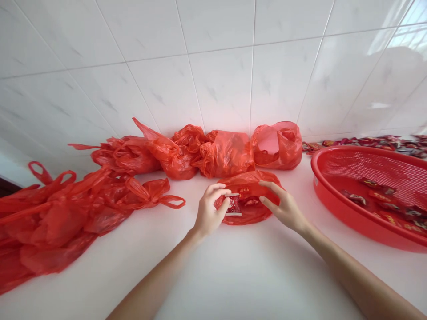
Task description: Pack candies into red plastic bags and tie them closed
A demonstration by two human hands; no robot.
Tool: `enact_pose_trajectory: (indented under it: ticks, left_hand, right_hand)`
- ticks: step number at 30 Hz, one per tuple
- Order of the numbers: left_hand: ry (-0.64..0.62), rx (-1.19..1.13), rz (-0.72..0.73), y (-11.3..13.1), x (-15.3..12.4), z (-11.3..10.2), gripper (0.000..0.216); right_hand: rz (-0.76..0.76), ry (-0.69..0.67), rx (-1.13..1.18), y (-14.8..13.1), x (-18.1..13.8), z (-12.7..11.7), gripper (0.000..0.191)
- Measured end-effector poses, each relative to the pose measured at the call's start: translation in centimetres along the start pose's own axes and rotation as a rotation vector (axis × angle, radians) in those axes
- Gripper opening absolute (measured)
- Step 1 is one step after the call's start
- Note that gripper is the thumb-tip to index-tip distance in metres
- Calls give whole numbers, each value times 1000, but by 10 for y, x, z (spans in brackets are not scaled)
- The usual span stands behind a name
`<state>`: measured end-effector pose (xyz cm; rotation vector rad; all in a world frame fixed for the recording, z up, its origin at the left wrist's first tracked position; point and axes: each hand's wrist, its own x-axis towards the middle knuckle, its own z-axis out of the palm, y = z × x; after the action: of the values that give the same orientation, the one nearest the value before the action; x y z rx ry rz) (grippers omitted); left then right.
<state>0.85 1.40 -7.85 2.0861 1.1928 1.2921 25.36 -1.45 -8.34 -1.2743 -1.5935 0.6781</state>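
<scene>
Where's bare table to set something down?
Widest: white table in front of open bag, between left forearm and right forearm. Smaller: between left hand and bag heap; between right hand and basket. Crowded: far left, heap; wall side, tied bags, loose packets; right, basket.

Pale tiled wall [220, 84], perhaps a window reflection [413, 22] upper right.
</scene>
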Motion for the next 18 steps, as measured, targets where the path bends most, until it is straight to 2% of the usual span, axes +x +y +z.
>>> enact_pose_trajectory:
  ticks: [5,9,12,15,18]
  left_hand:
    - [-49,281,-14,-16,2,-5,23]
    - [-108,423,-37,-19,1,-5,23]
    - [-98,526,35,-13,-1,-3,18]
    - [-105,613,78,-9,-4,0,24]
    - [-145,655,49,-9,-8,4,29]
  right_hand:
    - [-160,61,-249,9,4,-23,17]
    - [-135,-82,-427,20,7,-36,15]
    - [-70,-160,-569,30,5,-38,29]
    - [-32,-141,-632,40,2,-38,52]
    - [16,-115,-623,45,0,-40,62]
